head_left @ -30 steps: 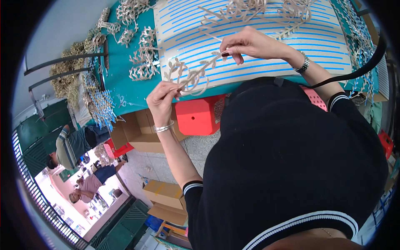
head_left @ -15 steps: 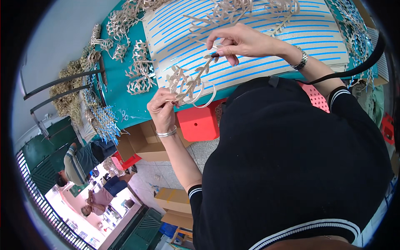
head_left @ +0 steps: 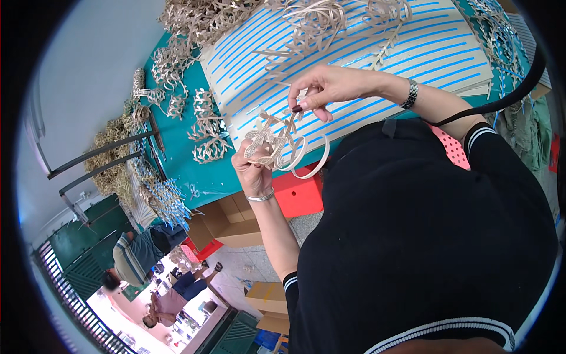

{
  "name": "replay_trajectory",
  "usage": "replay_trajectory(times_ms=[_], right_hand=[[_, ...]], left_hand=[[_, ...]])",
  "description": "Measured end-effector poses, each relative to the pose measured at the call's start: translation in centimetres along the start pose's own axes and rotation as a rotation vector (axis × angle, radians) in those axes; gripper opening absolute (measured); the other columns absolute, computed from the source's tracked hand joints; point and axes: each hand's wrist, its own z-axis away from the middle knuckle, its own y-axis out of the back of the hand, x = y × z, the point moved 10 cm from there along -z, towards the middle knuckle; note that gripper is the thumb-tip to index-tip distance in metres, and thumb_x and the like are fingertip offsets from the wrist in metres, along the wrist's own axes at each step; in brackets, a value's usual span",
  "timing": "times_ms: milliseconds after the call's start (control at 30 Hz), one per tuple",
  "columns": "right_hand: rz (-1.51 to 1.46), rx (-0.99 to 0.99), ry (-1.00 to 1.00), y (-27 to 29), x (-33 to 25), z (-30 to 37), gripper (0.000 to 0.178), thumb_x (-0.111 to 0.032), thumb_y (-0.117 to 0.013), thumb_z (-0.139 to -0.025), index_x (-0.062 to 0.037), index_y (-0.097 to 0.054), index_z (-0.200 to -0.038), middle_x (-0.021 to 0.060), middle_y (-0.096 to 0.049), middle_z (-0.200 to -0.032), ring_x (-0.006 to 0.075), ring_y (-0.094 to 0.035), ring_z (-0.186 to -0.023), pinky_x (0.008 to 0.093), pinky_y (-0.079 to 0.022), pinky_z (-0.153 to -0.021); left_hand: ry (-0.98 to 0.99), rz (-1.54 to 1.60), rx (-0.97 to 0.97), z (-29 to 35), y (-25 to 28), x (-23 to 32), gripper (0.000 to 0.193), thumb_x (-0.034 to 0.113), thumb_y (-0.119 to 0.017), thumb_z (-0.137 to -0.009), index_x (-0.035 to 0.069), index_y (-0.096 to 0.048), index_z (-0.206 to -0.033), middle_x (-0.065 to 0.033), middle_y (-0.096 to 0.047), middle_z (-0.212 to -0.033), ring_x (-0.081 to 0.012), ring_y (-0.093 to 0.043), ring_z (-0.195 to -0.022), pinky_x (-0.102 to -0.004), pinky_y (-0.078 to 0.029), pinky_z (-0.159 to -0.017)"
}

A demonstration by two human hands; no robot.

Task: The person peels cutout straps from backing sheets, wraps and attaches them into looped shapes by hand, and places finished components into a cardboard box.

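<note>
Leafy trim [head_left: 272,138] is held just toward twelve o'clock from the middle of the view, above the near edge of the striped sheet [head_left: 448,56]. Its bunched part is gripped by the curled fingers of the left hand [head_left: 253,170], seemingly so the folds stay together. Its upper end is pinched by the right hand [head_left: 323,93], at between one and two o'clock from there, probably for control. Small bundles [head_left: 207,128] are laid toward ten o'clock on the green worktop [head_left: 212,180], perhaps against tangling.
</note>
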Motion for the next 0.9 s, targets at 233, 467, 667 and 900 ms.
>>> replay_trajectory(times_ms=[233, 467, 667, 900], right_hand=[[-0.189, -0.075, -0.103, -1.3, 1.1, -0.6, 0.025, -0.016, -0.053, -0.090, -0.0006, -0.057, -0.109, 0.0031, -0.060, -0.059, 0.0068, -0.056, -0.052, 0.0177, -0.036, -0.052], [-0.437, -0.191, -0.217, -2.2, 3.2, -0.6, 0.038, -0.019, -0.058, -0.088, 0.0025, -0.051, -0.119, 0.0023, -0.057, -0.058, 0.0092, -0.055, -0.052, 0.0273, -0.049, -0.071], [-0.676, -0.334, -0.166, -3.5, 2.4, -0.9, 0.037, -0.018, -0.062, -0.086, 0.0037, -0.053, -0.114, 0.0029, -0.054, -0.053, 0.0096, -0.055, -0.049, 0.0336, -0.045, -0.089], [-0.787, -0.283, -0.152, -3.1, 1.1, -0.8, 0.031, -0.017, -0.063, -0.085, -0.0019, -0.055, -0.111, 0.0005, -0.052, -0.052, 0.0094, -0.052, -0.048, 0.0320, -0.044, -0.091]], left_hand=[[0.117, 0.354, 0.138, -0.3, 0.8, -3.2, 0.029, 0.011, -0.077, -0.067, 0.000, -0.053, -0.053, -0.0098, -0.057, -0.071, -0.0181, -0.053, -0.057, -0.0327, -0.050, -0.055], [0.067, 0.531, 0.173, -1.5, -2.2, -3.4, 0.020, 0.005, -0.071, -0.066, -0.001, -0.055, -0.077, -0.0120, -0.055, -0.067, -0.0216, -0.053, -0.053, -0.0336, -0.051, -0.056], [0.145, 0.462, 0.184, -1.9, -2.5, -5.3, 0.030, 0.030, -0.066, -0.083, 0.004, -0.049, -0.084, -0.0121, -0.056, -0.091, -0.0191, -0.057, -0.073, -0.0325, -0.051, -0.066], [0.084, 0.523, 0.162, -1.6, -2.8, -6.5, 0.059, 0.022, -0.074, -0.074, 0.007, -0.046, -0.124, -0.0123, -0.050, -0.122, -0.0255, -0.053, -0.107, -0.0396, -0.041, -0.096]])
